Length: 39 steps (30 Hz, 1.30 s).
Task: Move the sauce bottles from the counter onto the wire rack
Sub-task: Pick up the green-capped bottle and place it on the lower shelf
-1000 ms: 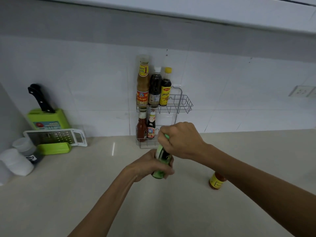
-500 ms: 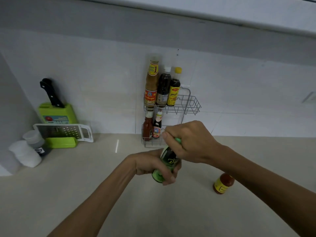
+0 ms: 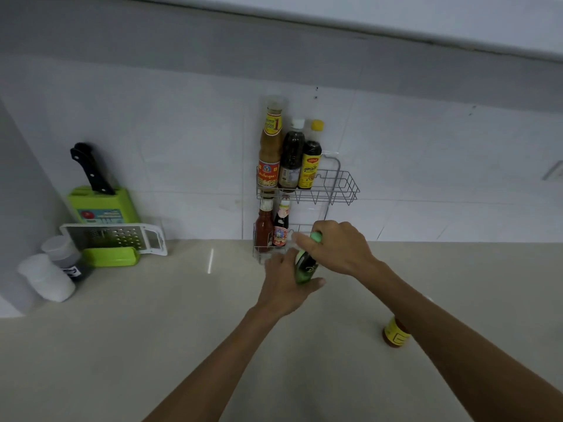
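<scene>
A two-tier wire rack [image 3: 341, 190] hangs on the tiled wall. Its top shelf holds three tall bottles [image 3: 291, 159]; the lower shelf holds a red sauce bottle [image 3: 263, 228] and a small dark bottle [image 3: 281, 228]. Just in front of the lower shelf I hold a green bottle [image 3: 304, 268] with a green cap, tilted. My left hand [image 3: 281, 287] wraps its body from below, and my right hand [image 3: 338, 249] grips its neck and cap. A small orange-red bottle with a yellow label [image 3: 394, 333] stands on the counter, partly hidden by my right forearm.
At the left stand a green knife block [image 3: 102, 205] with a black-handled knife, a white grater [image 3: 115, 237] leaning on it, and two white-capped containers [image 3: 48, 277]. The beige counter [image 3: 152, 330] meets the tiled wall behind. A wall socket [image 3: 553, 172] sits at the far right.
Both hands have carried the green bottle forward and slightly up toward the lower shelf of the rack. The view has shifted closer to the wall.
</scene>
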### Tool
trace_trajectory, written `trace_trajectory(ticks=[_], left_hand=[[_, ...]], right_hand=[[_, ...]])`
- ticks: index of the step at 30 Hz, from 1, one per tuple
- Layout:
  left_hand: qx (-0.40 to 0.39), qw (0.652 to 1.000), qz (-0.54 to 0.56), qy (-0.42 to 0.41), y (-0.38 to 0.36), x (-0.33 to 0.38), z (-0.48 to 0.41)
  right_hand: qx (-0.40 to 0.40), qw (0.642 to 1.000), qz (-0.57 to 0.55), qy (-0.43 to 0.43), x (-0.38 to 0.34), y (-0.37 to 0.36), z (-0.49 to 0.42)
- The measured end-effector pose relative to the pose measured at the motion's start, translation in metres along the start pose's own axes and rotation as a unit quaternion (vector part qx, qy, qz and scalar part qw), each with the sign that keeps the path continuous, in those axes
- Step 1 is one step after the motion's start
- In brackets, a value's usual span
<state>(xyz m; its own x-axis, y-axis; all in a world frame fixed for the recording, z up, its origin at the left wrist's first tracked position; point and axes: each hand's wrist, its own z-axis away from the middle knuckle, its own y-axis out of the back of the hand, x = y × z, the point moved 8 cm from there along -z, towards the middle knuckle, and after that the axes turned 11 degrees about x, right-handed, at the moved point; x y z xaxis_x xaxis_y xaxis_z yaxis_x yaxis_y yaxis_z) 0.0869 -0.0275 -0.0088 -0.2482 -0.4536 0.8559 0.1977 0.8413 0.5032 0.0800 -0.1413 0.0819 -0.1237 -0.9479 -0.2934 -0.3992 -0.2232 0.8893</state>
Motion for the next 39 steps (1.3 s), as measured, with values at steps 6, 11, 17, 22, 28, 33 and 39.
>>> trace_trajectory(ticks=[6, 11, 17, 22, 28, 33, 39], left_hand=[[-0.073, 0.992, 0.094, 0.039, -0.004, -0.007, -0.021], [-0.095, 0.988, 0.111, 0.043, -0.010, -0.015, -0.048], [-0.048, 0.998, -0.019, 0.034, -0.023, -0.040, -0.103], [0.037, 0.993, -0.102, 0.039, -0.020, -0.072, -0.154], [0.055, 0.989, -0.125, 0.054, -0.028, -0.094, -0.185], [0.066, 0.990, -0.111, 0.055, -0.040, -0.095, -0.188], [0.050, 0.993, -0.057, 0.090, -0.044, -0.106, -0.184]], right_hand=[[-0.114, 0.976, -0.186, -0.016, 0.009, -0.035, 0.005], [-0.118, 0.973, -0.194, -0.031, 0.026, -0.060, -0.009], [-0.019, 0.958, -0.242, -0.154, 0.069, -0.090, -0.052], [-0.034, 0.947, -0.242, -0.210, 0.093, -0.137, -0.088], [-0.088, 0.950, -0.196, -0.227, 0.106, -0.182, -0.120], [-0.134, 0.949, -0.168, -0.231, 0.111, -0.207, -0.133], [-0.120, 0.954, -0.160, -0.224, 0.114, -0.218, -0.137]])
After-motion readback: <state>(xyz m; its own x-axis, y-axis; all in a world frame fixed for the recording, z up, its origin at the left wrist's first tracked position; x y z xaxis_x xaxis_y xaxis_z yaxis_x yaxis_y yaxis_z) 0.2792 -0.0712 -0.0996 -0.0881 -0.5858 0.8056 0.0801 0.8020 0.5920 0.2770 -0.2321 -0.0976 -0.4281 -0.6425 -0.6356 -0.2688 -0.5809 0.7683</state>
